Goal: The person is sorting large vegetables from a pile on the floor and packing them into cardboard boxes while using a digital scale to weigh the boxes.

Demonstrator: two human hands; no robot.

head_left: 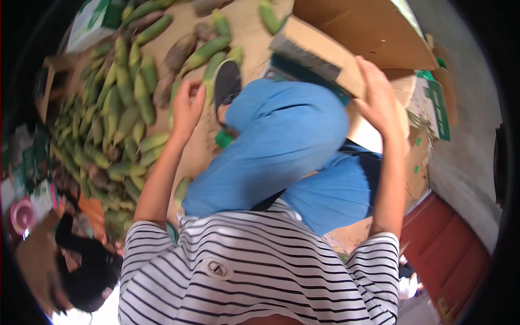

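Observation:
My left hand [188, 106] is raised over the near side of a pile of long green radishes [122, 81]. Its fingers are loosely curled, with a gap by the thumb and nothing visible between them. To its right is my dark shoe [227, 81]. My right hand [377, 100] rests against a cardboard box [319, 51] with its flap raised, fingers stretched out and thumb apart. Part of the box lies beyond my bent knee, so its inside is mostly hidden. Both hands are a little blurred.
Brownish-purple roots [177, 52] lie among the green radishes. A white and green carton [93, 24] stands at the far left. Brown cardboard [363, 27] rises at the far right, near a grey wall [460, 70]. Another person in black [86, 260] is at the lower left.

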